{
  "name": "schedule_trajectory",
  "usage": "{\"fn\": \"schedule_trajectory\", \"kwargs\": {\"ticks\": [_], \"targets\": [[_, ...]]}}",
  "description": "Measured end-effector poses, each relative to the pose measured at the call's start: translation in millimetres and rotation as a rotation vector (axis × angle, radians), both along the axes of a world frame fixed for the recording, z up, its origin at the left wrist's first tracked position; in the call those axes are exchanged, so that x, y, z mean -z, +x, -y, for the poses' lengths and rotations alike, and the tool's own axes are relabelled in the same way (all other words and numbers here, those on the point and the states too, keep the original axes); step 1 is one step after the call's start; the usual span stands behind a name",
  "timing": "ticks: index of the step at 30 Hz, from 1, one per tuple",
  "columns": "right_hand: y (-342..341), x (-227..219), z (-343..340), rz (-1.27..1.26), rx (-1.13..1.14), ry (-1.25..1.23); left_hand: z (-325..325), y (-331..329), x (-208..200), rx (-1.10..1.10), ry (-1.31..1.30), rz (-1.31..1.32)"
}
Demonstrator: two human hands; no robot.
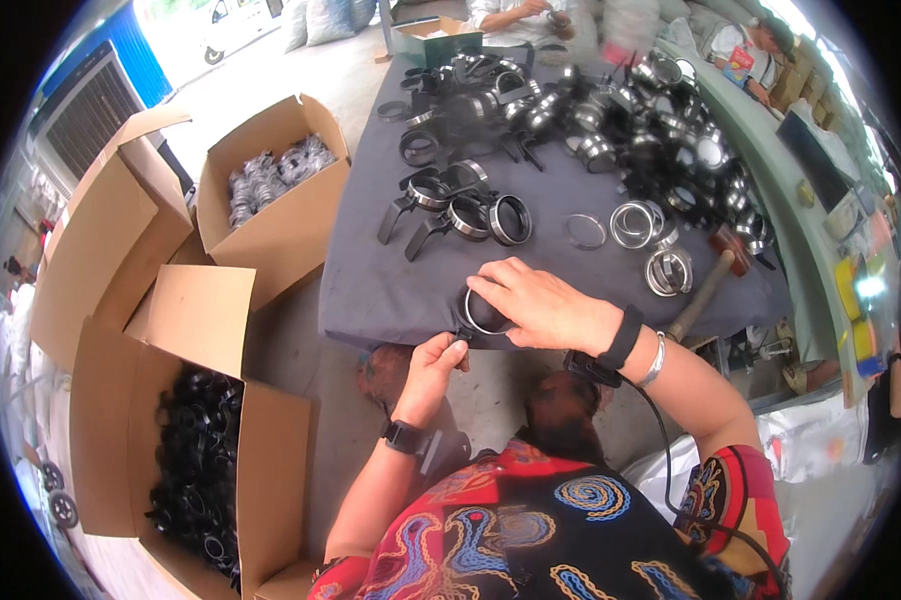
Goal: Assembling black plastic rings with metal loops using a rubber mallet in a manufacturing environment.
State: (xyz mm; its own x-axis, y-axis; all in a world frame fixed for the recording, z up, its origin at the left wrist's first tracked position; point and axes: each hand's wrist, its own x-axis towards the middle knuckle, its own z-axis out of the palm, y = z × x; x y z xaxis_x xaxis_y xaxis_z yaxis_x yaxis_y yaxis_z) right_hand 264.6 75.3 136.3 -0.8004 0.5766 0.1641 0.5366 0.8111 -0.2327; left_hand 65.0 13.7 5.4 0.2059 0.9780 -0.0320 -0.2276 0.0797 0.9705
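At the near edge of the cloth-covered table, I hold a black round part with a silver ring (483, 314) and a short black handle. My left hand (433, 375) pinches the handle just off the table edge. Over the ring's right side, my right hand (541, 308) is closed with its fingers curled on the rim. Just beyond lie several similar handled black parts with silver rings (469, 217). Loose silver rings (635, 226) sit right of them, some stacked. A mallet (733, 252) with a reddish head and wooden handle lies at the right.
A large heap of black-and-silver parts (591, 120) covers the far side of the table (356, 280). On the left stand an open carton (276, 260) of wrapped pieces and another carton (271, 470) full of black parts. Two other people work beyond the table.
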Motion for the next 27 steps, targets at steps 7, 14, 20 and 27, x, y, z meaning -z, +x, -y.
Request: {"fn": "schedule_trajectory", "kwargs": {"ticks": [7, 14, 20, 27], "targets": [[-15.7, 3.1, -19.4, 0.132, -0.050, -0.146, 1.4, 0.4, -7.6, -0.001, -0.061, -0.003], [-21.4, 2.8, -28.4, 0.257, -0.063, -0.119, -0.6, 0.0, -8.2, 0.005, -0.052, 0.016], [-21.2, -2.8, -30.6, 0.243, -0.102, -0.145, -1.3, 2.2, -6.8, 0.005, -0.052, 0.024], [-36.9, 20.5, -21.9, 0.094, -0.019, 0.050, -2.5, 3.4, -5.3, 0.000, -0.051, 0.025]]}}
